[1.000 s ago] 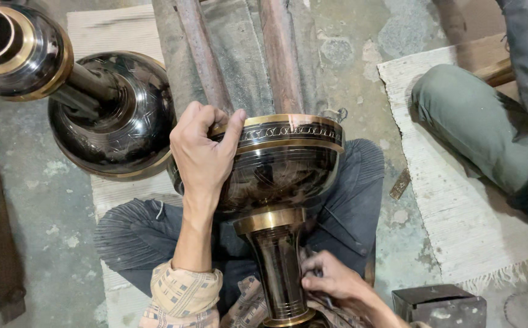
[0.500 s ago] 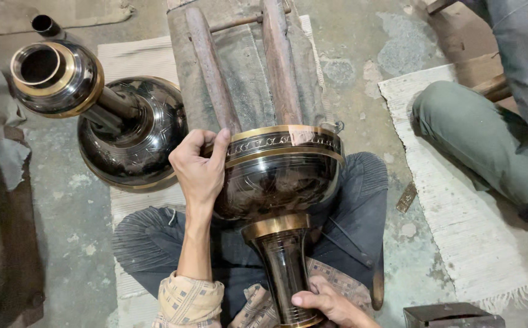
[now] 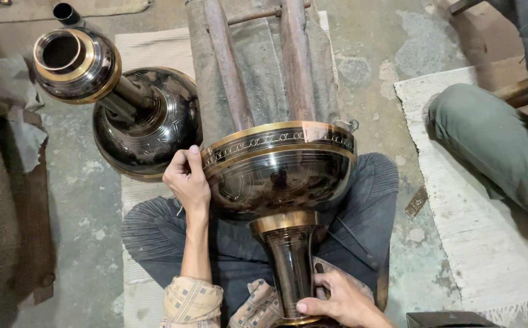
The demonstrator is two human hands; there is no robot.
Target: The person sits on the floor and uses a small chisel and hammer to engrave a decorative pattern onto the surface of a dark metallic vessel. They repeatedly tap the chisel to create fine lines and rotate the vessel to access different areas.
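A large dark polished metal vase [image 3: 276,176] with brass bands lies across my lap, its wide bowl resting against two wooden rails [image 3: 258,73]. My left hand [image 3: 186,179] grips the left side of the bowl near the engraved rim. My right hand [image 3: 340,300] holds the narrow neck near its brass end at the bottom of the view.
A second dark vase [image 3: 124,103] with a brass-rimmed mouth lies on the floor to the left. Another person's leg in green trousers [image 3: 494,146] rests on a white woven mat [image 3: 488,243] at right. A dark box corner [image 3: 446,319] shows at the bottom right.
My left hand slid from the top of the rim down to the bowl's left side. My right hand shifted on the neck. The view moved, showing more of the second vase.
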